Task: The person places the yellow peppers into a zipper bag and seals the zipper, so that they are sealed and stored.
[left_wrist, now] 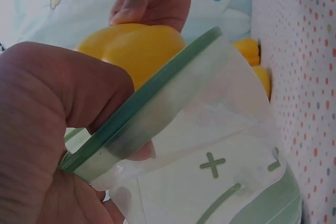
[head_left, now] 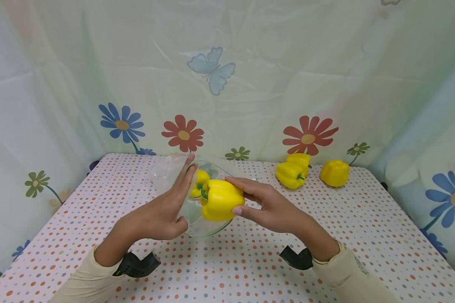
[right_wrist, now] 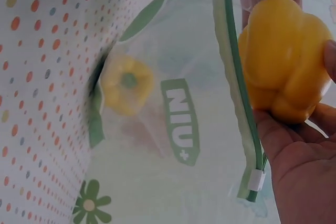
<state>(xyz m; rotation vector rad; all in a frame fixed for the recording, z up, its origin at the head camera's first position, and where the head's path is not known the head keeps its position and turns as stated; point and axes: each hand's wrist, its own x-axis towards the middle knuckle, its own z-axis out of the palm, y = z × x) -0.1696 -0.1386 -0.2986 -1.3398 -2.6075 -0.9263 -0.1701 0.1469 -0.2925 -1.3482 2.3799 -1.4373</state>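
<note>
My right hand grips a yellow bell pepper at its side, its green stem facing left. The pepper is at the mouth of a clear zip slider bag with a green rim and a white slider. My left hand is at the bag's left side. In the left wrist view, its fingers curl over the green rim and hold the bag's mouth apart. Through the clear plastic another yellow pepper shows inside the bag.
Two yellow peppers touch each other at the back right of the dotted tabletop. A third pepper lies farther right. Crumpled clear plastic is behind my left hand. A flowered curtain hangs behind the table.
</note>
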